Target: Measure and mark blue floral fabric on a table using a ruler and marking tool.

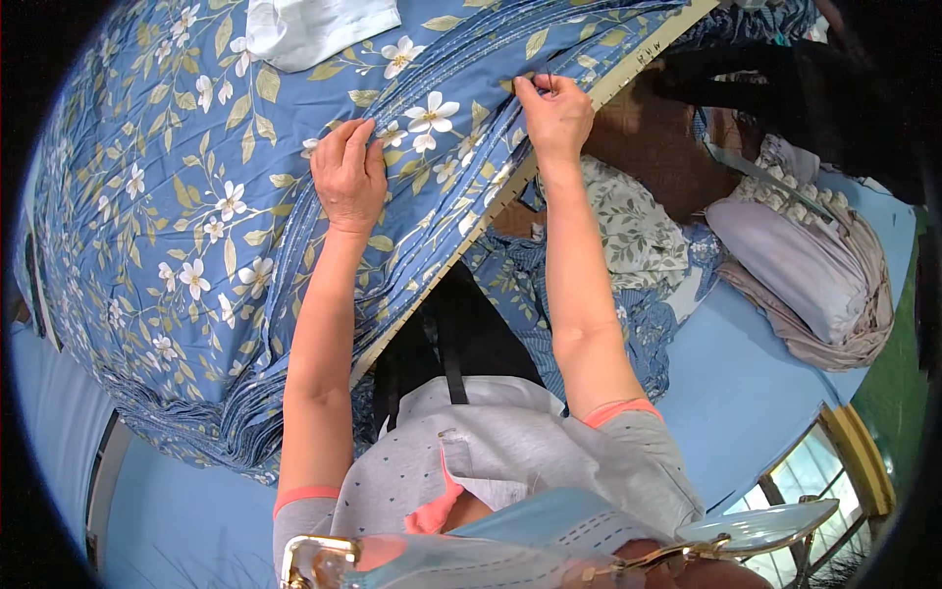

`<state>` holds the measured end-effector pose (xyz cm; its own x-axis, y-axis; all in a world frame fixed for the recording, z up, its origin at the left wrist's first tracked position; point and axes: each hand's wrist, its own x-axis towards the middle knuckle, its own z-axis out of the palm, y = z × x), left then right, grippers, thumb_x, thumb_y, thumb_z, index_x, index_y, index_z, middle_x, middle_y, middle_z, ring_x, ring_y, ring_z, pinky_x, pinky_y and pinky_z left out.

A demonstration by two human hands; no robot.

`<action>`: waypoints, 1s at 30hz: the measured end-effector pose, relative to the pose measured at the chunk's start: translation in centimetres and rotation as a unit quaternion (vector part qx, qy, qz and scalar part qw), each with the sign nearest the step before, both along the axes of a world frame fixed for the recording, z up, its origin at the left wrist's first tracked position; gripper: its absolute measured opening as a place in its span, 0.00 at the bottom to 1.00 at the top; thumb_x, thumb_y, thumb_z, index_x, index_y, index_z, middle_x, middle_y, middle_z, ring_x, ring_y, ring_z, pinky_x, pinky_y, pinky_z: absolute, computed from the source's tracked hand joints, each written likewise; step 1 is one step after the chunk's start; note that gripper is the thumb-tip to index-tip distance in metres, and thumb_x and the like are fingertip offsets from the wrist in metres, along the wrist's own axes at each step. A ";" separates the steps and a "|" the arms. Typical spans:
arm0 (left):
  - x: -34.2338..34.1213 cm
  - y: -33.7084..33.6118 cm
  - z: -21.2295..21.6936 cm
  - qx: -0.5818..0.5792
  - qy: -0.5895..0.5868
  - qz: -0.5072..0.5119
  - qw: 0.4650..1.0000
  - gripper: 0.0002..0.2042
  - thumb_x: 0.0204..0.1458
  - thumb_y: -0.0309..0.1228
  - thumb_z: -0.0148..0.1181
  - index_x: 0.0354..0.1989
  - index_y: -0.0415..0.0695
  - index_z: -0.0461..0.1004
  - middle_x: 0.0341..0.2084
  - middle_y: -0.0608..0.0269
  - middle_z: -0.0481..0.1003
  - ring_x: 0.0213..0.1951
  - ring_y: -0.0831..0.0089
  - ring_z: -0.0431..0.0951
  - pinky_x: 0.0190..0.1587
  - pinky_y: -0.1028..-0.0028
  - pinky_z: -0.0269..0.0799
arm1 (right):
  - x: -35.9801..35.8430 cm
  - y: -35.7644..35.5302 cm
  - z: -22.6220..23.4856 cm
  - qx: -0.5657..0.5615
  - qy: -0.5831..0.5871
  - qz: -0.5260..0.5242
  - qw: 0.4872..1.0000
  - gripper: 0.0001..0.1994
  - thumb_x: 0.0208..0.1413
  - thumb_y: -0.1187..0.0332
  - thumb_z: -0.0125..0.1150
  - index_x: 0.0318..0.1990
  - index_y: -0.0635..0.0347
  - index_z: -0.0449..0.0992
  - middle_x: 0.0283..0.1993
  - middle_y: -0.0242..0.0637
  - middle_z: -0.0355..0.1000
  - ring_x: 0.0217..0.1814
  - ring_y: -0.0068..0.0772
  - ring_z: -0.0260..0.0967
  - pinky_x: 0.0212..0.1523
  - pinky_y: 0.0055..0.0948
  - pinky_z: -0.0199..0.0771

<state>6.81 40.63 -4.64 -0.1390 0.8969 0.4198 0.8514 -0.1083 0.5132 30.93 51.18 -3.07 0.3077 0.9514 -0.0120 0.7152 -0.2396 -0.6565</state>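
A large blue fabric (196, 236) printed with white flowers and olive leaves is spread in many layers in front of me. Its gathered folds run diagonally up to the right, beside a pale wooden edge strip (510, 191) with dark marks. My left hand (348, 182) is closed, thumb and fingers pinching the fabric at a fold. Farther up and to the right, my right hand (559, 123) pinches the layered edge of the same fabric close to the strip. The fingertips partly hide the cloth they grip.
A folded white cloth (324, 29) lies on the fabric at the far side. Below the strip, at right, hangs a white leaf-print cloth (633, 221) among blue pieces. A grey-beige fabric bundle (795, 265) rests on a light blue surface (726, 393). A dark shape (834, 108) is unclear.
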 end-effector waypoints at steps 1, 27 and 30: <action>0.0 0.0 0.0 0.001 -0.001 0.000 1.000 0.14 0.49 0.23 0.66 0.46 0.43 0.79 0.44 0.58 0.78 0.47 0.58 0.77 0.50 0.63 0.70 | 0.0 0.2 -0.2 0.000 0.001 0.000 1.000 0.22 0.41 0.55 0.77 0.36 0.66 0.83 0.25 0.37 0.77 0.27 0.34 0.75 0.35 0.33 0.75; -0.3 -0.4 -0.8 0.008 -0.021 0.006 1.000 0.14 0.49 0.24 0.66 0.45 0.44 0.79 0.44 0.58 0.78 0.47 0.58 0.77 0.51 0.62 0.70 | 12.3 -9.1 1.1 0.073 -0.086 -0.017 0.993 0.21 0.55 0.67 0.68 0.55 0.66 0.76 0.40 0.41 0.79 0.39 0.32 0.76 0.34 0.38 0.77; -0.2 -0.1 -0.8 0.011 -0.024 0.008 1.000 0.14 0.49 0.24 0.66 0.45 0.44 0.79 0.44 0.58 0.78 0.47 0.58 0.77 0.51 0.62 0.70 | 7.9 -5.9 2.0 0.036 0.201 -0.083 0.975 0.17 0.59 0.69 0.65 0.54 0.68 0.76 0.40 0.35 0.78 0.38 0.19 0.73 0.32 0.26 0.75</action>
<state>6.61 40.54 -5.41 -0.1749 0.8852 0.4310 0.8271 -0.1054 0.5521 38.83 45.29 -1.09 0.4412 0.8919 -0.0989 0.3522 -0.2735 -0.8951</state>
